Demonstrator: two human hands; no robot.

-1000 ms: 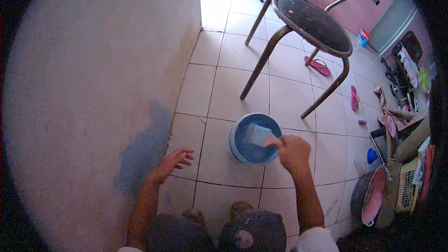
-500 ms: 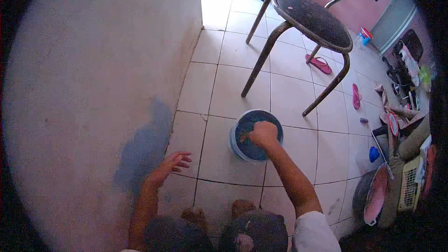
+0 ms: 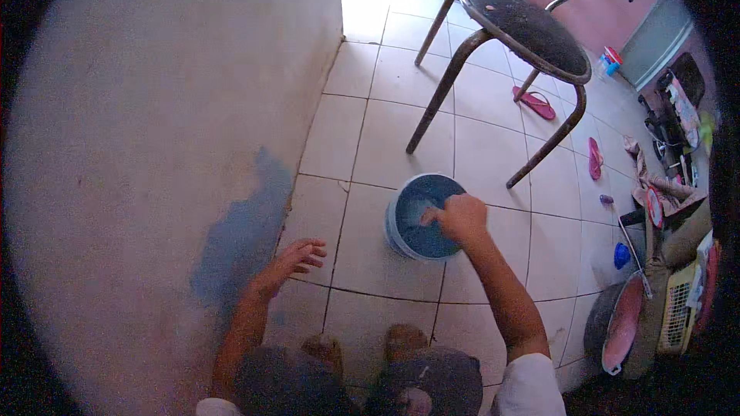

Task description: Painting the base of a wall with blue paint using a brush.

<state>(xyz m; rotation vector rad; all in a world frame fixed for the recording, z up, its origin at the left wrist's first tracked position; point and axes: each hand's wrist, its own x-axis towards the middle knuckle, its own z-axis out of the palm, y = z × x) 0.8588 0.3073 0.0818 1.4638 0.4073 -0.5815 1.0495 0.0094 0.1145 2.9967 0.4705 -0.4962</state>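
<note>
A round, pale bucket (image 3: pixel 393 235) stands on the tiles in front of me, with dark blue-grey liquid inside. My right hand (image 3: pixel 464 218) is over its right rim, fingers closed and pointing inward. Whatever they grip, if anything, is hidden. A paler streak shows in the liquid by the fingertips. My left hand (image 3: pixel 297 258) hangs beside the base of the wall (image 3: pixel 154 131), open, fingers stretched toward the bucket and holding nothing. Behind that hand the wall carries an uneven blue-grey patch (image 3: pixel 243 239).
A dark-seated metal stool (image 3: pixel 532 31) stands beyond the bucket. Two pink flip-flops (image 3: pixel 594 159) lie on the floor to the right. Farther right are a large pan (image 3: pixel 623 323), a yellow plastic basket (image 3: pixel 677 308), a blue object (image 3: pixel 621 255) and a thin stick (image 3: pixel 628 243).
My right hand has shifted from over the middle of the bucket to its right rim. A paler streak now shows in the liquid. My left hand stays open by the wall.
</note>
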